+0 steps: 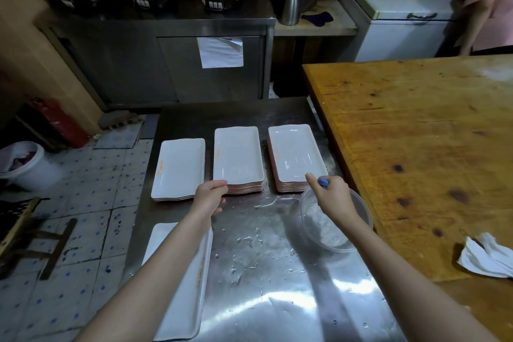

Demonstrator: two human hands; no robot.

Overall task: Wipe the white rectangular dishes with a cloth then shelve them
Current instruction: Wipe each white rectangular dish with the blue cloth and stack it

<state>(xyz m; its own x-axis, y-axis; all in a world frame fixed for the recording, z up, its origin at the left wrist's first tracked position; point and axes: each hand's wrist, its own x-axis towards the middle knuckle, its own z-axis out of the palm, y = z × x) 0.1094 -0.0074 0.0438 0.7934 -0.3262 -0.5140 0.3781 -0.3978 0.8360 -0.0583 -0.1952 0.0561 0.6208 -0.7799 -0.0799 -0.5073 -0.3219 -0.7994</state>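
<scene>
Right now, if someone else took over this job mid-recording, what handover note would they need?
Left hand grips the near corner of the middle stack.
Right hand pinches a small blue object above the clear bowl, forefinger at the right stack's near edge.
Dishes: left stack, middle and right stacks sit across the wet steel table; a fourth stack lies nearer, under the left forearm.
White cloth lies unheld on the wooden table.
Done: cannot tell which dishes are wiped.
Left: wipe, then shelve; no shelf in view.
</scene>
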